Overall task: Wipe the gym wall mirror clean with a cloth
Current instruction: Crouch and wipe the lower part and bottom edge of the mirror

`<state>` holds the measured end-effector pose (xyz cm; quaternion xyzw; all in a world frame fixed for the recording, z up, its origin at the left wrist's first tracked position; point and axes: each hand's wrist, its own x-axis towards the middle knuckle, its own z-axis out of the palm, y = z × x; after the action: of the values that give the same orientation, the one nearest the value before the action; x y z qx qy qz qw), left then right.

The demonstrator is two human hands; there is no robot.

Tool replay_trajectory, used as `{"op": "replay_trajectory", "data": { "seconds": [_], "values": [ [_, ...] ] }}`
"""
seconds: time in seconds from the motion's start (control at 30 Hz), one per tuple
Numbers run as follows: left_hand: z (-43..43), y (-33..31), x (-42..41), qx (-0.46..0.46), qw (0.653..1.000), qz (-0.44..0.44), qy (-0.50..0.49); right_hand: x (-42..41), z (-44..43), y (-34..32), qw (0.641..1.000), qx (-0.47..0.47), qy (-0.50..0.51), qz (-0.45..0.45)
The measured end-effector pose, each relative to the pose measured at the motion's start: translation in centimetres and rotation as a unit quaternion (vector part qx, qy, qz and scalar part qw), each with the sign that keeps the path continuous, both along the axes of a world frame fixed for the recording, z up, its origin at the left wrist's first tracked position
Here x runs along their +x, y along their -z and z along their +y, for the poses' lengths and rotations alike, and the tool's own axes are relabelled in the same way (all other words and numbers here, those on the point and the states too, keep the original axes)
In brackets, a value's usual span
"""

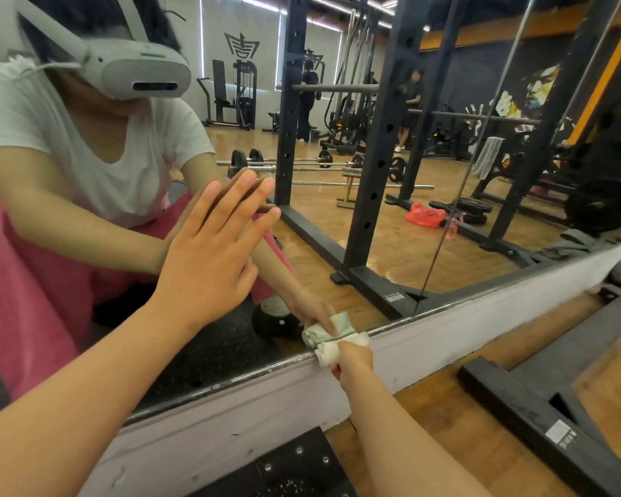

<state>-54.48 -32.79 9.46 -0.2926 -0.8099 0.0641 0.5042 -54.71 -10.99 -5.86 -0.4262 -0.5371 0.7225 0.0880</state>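
Note:
The wall mirror (391,224) fills most of the head view and runs down to a pale skirting strip. My left hand (212,249) lies flat on the glass with straight, spread fingers. Low down, my right hand (352,364) grips a bunched white cloth (328,347) and holds it against the mirror's bottom edge. The cloth's reflection shows just above it in the glass.
A pale wall strip (445,335) runs below the mirror. A black rack base (538,414) lies on the wooden floor at the right. A black rubber mat (287,468) sits near my arms. The mirror reflects a power rack, barbells, weight plates and people standing far back.

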Motion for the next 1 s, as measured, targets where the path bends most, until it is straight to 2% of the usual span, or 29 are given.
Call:
{"op": "replay_trajectory", "data": {
  "seconds": [0.07,0.37,0.53,0.8,0.93,1.0],
  "values": [
    [0.0,0.0,0.1,0.001,1.000,-0.001,0.000,-0.6,-0.6,-1.1,1.000,-0.001,0.014,0.027],
    [-0.1,-0.2,0.1,0.003,1.000,-0.002,0.007,-0.3,-2.0,-4.2,0.979,0.185,-0.015,0.088],
    [0.0,-0.1,0.1,0.006,1.000,-0.002,0.000,0.2,-2.7,-3.1,0.976,0.186,-0.001,0.117],
    [0.0,0.0,0.0,0.003,1.000,0.002,0.000,0.3,-3.2,3.6,0.986,0.160,-0.046,-0.002],
    [0.0,0.1,-0.2,0.007,1.000,0.009,0.007,0.2,-3.4,2.6,0.990,0.137,-0.019,-0.008],
    [0.0,0.2,-0.1,0.009,1.000,0.009,0.008,0.3,-3.8,1.0,0.990,0.139,-0.002,0.023]
  ]
}}
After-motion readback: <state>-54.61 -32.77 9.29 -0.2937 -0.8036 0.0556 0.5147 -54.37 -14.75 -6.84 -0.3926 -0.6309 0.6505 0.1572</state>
